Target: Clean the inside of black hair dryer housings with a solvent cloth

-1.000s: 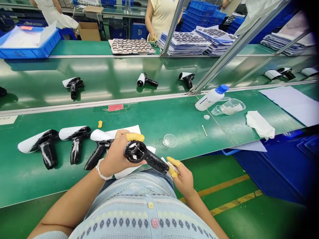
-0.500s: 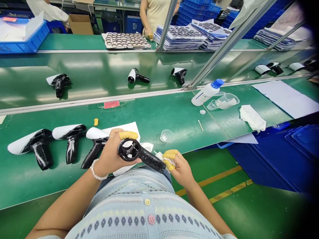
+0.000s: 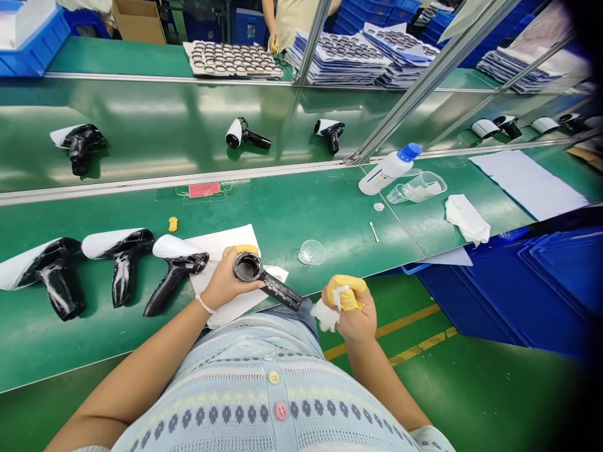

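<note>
My left hand (image 3: pixel 227 278) is shut around a glossy black hair dryer body (image 3: pixel 268 282), with its round ring end at my fingers and its handle pointing right. My right hand (image 3: pixel 351 307), in yellow finger cots, is shut on a white cloth (image 3: pixel 326 315) and is apart from the dryer. A white paper sheet (image 3: pixel 217 243) lies beneath my left hand. Next to that hand rests a black-and-white dryer part (image 3: pixel 176 267), and two similar parts (image 3: pixel 123 263) (image 3: pixel 49 273) lie further left on the green belt (image 3: pixel 301 216).
A small clear dish (image 3: pixel 311 252), a swab (image 3: pixel 374 231), a blue-capped bottle (image 3: pixel 389 169), a clear cup (image 3: pixel 419 186) and a crumpled wipe (image 3: pixel 466 218) are on the belt. A metal rail (image 3: pixel 174 182) separates it from a second belt carrying more parts. Beyond, a co-worker (image 3: pixel 292 19) stands near stacked trays (image 3: pixel 339 56).
My right hand has let go of the dryer and moved right and back with the cloth. The dryer has turned, and its ring now faces upward in my left hand.
</note>
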`<act>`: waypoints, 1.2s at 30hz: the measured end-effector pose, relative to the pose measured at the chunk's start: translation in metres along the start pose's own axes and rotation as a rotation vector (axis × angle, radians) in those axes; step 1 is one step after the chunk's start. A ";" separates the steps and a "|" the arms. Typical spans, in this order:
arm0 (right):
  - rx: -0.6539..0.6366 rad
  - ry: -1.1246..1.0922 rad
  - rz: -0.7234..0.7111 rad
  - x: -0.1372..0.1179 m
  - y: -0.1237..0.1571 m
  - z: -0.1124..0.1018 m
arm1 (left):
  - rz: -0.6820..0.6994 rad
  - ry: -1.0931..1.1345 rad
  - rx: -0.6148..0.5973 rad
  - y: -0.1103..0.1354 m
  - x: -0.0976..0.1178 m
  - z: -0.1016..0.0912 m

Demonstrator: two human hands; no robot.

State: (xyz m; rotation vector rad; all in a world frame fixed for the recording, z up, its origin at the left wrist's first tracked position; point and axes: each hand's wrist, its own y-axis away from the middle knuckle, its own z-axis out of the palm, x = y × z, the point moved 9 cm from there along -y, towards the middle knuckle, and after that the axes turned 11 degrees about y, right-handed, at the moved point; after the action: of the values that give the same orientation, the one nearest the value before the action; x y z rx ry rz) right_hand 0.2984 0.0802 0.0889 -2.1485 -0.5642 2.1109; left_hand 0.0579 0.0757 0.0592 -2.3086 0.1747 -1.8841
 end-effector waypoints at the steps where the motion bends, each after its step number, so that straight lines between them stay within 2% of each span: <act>1: 0.007 0.059 0.058 0.003 -0.003 0.002 | 0.000 0.031 0.005 0.000 -0.002 0.001; 3: -0.013 0.218 0.150 0.005 -0.009 0.010 | 0.007 0.092 0.013 0.001 -0.006 0.002; 5: -0.068 0.389 0.170 0.001 -0.018 0.023 | 0.019 0.133 0.027 0.001 -0.007 0.002; 10: -0.245 0.735 -0.062 -0.021 -0.050 0.075 | 0.039 0.140 0.073 0.002 -0.010 0.000; 13: -0.314 0.754 -0.153 -0.020 -0.069 0.098 | 0.018 0.113 0.057 0.001 -0.010 0.001; 18: -0.509 0.628 -0.180 -0.008 -0.089 0.126 | -0.058 0.067 -0.007 0.000 -0.015 0.003; 21: -0.620 0.590 -0.163 -0.005 -0.093 0.134 | -0.076 0.057 -0.024 0.000 -0.018 0.004; 26: -0.768 0.643 -0.030 0.001 -0.098 0.140 | -0.082 0.050 -0.037 0.000 -0.019 0.006; 31: -0.829 0.591 -0.039 -0.002 -0.101 0.146 | -0.099 0.042 -0.041 0.000 -0.018 0.005; 36: -0.862 0.507 -0.048 0.001 -0.091 0.132 | -0.056 0.090 -0.051 -0.002 -0.012 0.007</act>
State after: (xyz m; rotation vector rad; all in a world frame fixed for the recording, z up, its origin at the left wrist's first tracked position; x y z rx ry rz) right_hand 0.1503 0.1392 0.1090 -2.8604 -1.6308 1.2853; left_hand 0.0624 0.0800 0.0464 -2.2848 0.1726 -2.0352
